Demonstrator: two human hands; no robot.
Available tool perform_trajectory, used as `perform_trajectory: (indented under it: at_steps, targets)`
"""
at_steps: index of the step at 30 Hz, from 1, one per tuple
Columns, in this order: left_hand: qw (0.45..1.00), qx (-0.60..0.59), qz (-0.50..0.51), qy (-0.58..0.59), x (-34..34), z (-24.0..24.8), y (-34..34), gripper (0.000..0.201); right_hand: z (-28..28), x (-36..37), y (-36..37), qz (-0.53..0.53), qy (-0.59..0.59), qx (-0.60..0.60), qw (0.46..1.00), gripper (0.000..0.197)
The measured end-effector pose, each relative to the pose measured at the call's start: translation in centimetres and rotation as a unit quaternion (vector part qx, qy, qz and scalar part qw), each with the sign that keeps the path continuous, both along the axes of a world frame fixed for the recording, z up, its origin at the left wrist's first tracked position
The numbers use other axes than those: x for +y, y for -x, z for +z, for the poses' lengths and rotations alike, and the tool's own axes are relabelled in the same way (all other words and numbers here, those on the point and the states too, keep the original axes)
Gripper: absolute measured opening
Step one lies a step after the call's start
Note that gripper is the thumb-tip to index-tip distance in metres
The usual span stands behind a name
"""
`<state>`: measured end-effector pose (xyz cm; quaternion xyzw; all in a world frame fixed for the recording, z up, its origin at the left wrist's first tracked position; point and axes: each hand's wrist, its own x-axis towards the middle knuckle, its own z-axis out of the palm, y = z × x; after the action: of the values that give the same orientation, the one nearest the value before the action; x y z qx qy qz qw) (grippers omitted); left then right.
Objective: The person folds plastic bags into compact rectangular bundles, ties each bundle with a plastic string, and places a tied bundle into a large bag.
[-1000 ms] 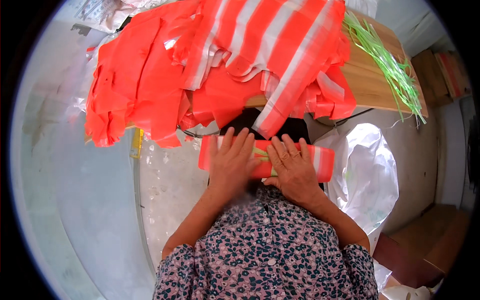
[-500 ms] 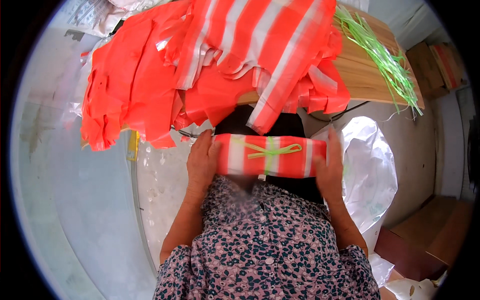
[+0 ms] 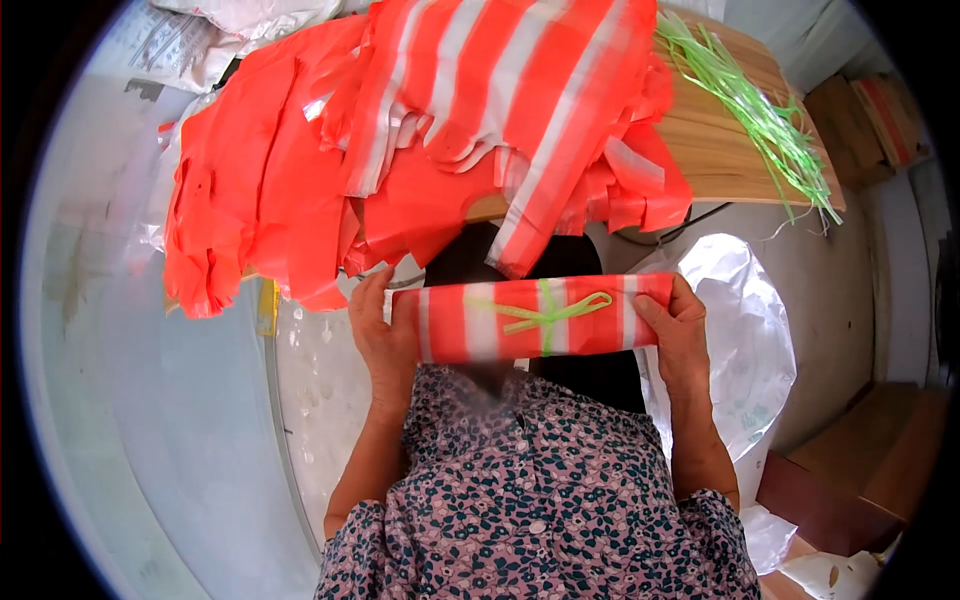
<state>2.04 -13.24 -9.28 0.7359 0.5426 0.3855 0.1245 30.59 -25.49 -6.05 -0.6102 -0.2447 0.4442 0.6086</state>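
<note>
We see the striped bundle (image 3: 520,342) in the middle of the frame. Its green tie (image 3: 547,319) shows now; a second ago, both hands lay flat over it. Now our right hand (image 3: 682,328) grips its right end, thumb on top. Our left hand (image 3: 382,330) holds the left end, fingers bent. Red plastic (image 3: 225,180) fills the upper left.

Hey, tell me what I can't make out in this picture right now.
All in the head view:
- Bundle: its underside, facing away from the camera.
- Right hand: most fingertips, behind the bundle's end.
- Striped sheets: their far end, cut off by the upper edge.
- Table: the part covered by red sheets.
- Shirt: its bottom, cut off by the lower edge.
</note>
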Motion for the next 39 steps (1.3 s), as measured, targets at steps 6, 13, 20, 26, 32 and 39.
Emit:
perform_trajectory:
  at_steps: [6, 13, 20, 26, 32, 39]
  targets:
    - [0.917, -0.107, -0.332, 0.192, 1.4, 6.2, -7.0, 0.041, 2.1, 0.1, 0.3, 0.032, -0.065, -0.100, 0.992, 0.023]
    - [0.734, 0.032, -0.496, 0.464, 5.0, 5.7, -7.8, 0.029, 2.3, 0.0, 0.1, 0.048, -0.072, -0.137, 0.987, 0.021]
    - [0.734, 0.081, -0.468, 0.486, 5.2, 6.7, -7.2, 0.035, 1.4, 1.5, 0.3, 0.031, -0.057, -0.060, 0.996, 0.018]
    - [0.837, 0.020, -0.396, 0.377, 3.9, 5.8, -6.7, 0.070, 0.3, 3.2, -0.6, 0.019, -0.029, 0.012, 0.999, 0.020]
    - [0.898, 0.165, -0.407, 0.033, -1.9, 4.9, -7.8, 0.091, 0.2, 3.6, -0.5, 0.016, -0.027, 0.044, 0.999, 0.020]
    - [0.926, 0.143, -0.347, 0.041, -2.8, 3.4, -6.6, 0.067, -0.3, 3.6, -0.4, 0.013, -0.022, 0.044, 0.999, 0.019]
